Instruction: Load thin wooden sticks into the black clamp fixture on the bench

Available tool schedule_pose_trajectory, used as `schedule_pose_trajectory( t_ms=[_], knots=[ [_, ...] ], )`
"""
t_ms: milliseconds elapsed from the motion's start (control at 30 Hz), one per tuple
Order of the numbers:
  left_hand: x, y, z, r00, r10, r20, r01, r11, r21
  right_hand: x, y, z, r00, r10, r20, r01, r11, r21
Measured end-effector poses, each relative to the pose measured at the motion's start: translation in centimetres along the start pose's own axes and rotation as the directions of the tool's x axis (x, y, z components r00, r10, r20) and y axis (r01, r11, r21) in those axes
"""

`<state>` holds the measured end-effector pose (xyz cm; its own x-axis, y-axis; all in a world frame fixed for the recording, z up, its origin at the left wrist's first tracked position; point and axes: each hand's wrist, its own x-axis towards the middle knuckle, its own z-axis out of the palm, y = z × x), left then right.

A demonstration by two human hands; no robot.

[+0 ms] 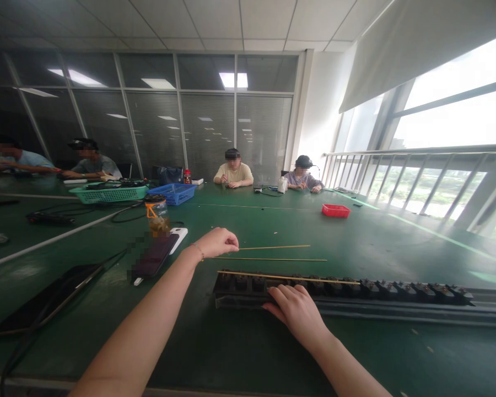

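My left hand (220,242) is closed in a pinch at the near end of a thin tan stick (275,247), which points right, low over the green table. A second thin stick (281,259) lies just nearer, passing close under my left hand. In front of me is a long black rail (380,309) holding a row of small black parts (413,289) with tiny metal bits on top. Along the left part of that row rests a third stick (314,280). My right hand (295,314) is curled over the rail's near side, fingers on top and thumb lower; its palm side is hidden.
A phone (155,256), a jar (157,218) and a dark flat device (45,300) with a cable are on the left. Green (111,193) and blue (174,193) baskets stand behind. A red tray (335,210) sits at right. Several people work across the table.
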<state>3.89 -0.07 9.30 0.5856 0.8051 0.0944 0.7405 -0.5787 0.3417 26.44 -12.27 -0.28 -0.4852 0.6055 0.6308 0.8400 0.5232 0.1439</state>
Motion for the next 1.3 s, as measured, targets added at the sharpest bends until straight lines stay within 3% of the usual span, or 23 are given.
schedule_pose_trajectory(
  t_ms=[167,333,533,633,767,800,900,967,1033,1300],
  knots=[
    [1.0,-3.2,2.5,0.993,-0.094,0.075,0.083,0.987,0.141,0.0,0.0,0.2,1.000,0.016,0.013,-0.016,1.000,0.009],
    [1.4,-5.2,4.6,0.990,-0.137,0.025,0.130,0.976,0.177,-0.1,0.1,0.3,1.000,0.013,0.005,-0.013,1.000,0.000],
    [1.7,-5.8,5.8,0.983,-0.175,-0.058,0.182,0.968,0.175,-0.1,0.0,0.2,1.000,0.010,0.003,-0.010,1.000,-0.007],
    [1.6,-5.1,4.5,0.977,-0.176,-0.122,0.193,0.970,0.147,0.0,0.0,0.2,1.000,0.013,0.007,-0.013,1.000,0.001],
    [0.4,-2.1,0.6,0.981,-0.097,-0.167,0.105,0.994,0.040,-0.1,0.0,0.1,1.000,0.016,0.018,-0.016,1.000,0.012],
    [-0.1,-1.0,-0.4,0.989,-0.066,-0.134,0.067,0.998,0.004,-0.1,0.0,0.1,1.000,0.017,0.021,-0.017,1.000,0.012],
    [-1.8,2.1,-2.3,0.993,0.064,0.099,-0.058,0.996,-0.063,-0.1,-0.1,0.0,0.999,0.021,0.031,-0.022,1.000,0.016],
    [-2.7,3.6,-2.5,0.967,0.092,0.236,-0.084,0.996,-0.043,0.0,-0.2,0.0,0.999,0.025,0.030,-0.026,0.999,0.022],
    [-3.1,4.4,-2.1,0.953,0.078,0.294,-0.085,0.996,0.014,0.1,-0.3,-0.1,0.999,0.029,0.025,-0.029,0.999,0.028],
    [-2.3,4.2,-0.5,0.958,0.059,0.280,-0.087,0.992,0.089,0.0,-0.2,0.1,0.999,0.029,0.027,-0.029,0.999,0.030]
  ],
)
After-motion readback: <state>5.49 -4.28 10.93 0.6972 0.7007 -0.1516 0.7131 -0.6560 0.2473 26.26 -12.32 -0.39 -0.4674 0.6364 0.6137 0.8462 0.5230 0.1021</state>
